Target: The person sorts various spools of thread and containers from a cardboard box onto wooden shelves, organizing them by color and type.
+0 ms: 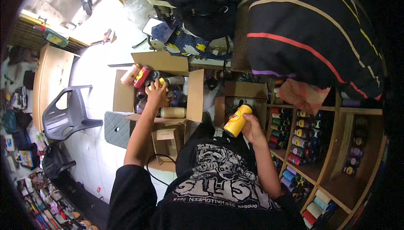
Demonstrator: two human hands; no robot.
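My right hand [253, 130] is wrapped round a yellow can-shaped cylinder [237, 120] with a round red-and-yellow label and dark ends. It is held tilted, in front of a small open box. My left hand [156, 91] reaches into an open cardboard box [196, 95], its fingers bent over another yellow cylinder [162, 81], partly hidden beneath them. Around it in the box lie several similar cylinders, among them a red one [142, 75], a pinkish one [131, 74] and a beige one [173, 112]. Whether they are cans or spools I cannot tell.
Wooden shelves [333, 146] with rows of coloured cylinders stand at the right. A smaller cardboard box [246, 89] lies ahead. A grey plastic chair [69, 112] and a quilted pad [119, 130] are at the left. Bags [202, 7] and striped dark cloth [307, 28] sit ahead.
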